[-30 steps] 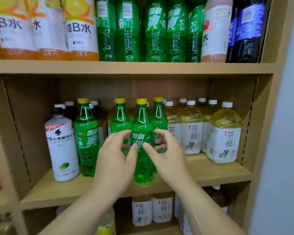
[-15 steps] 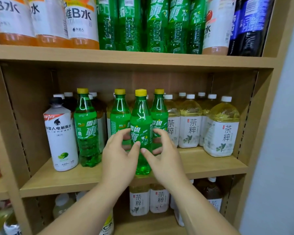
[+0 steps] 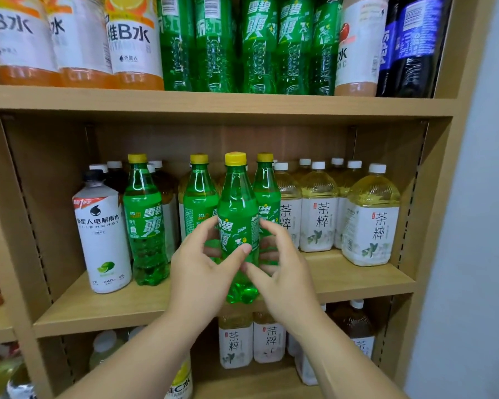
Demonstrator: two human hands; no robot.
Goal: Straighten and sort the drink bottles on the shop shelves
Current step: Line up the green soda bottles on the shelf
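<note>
A green soda bottle (image 3: 236, 203) with a yellow cap stands upright near the front edge of the middle shelf (image 3: 104, 309). My left hand (image 3: 202, 269) and my right hand (image 3: 283, 272) grip its lower body from either side, thumbs across the front. Three more green soda bottles stand on this shelf: one (image 3: 146, 220) at the left, one (image 3: 199, 197) just behind the held bottle on the left, one (image 3: 268, 191) behind on the right.
A white electrolyte bottle (image 3: 101, 231) stands at the shelf's left. Several yellow tea bottles (image 3: 369, 217) fill the right side. The upper shelf (image 3: 213, 103) holds orange, green, pink and dark bottles. More tea bottles (image 3: 235, 341) sit below.
Both hands stay round the front green bottle; its label now faces a little differently, so it has been turned slightly. The camera has come closer and tilted.
</note>
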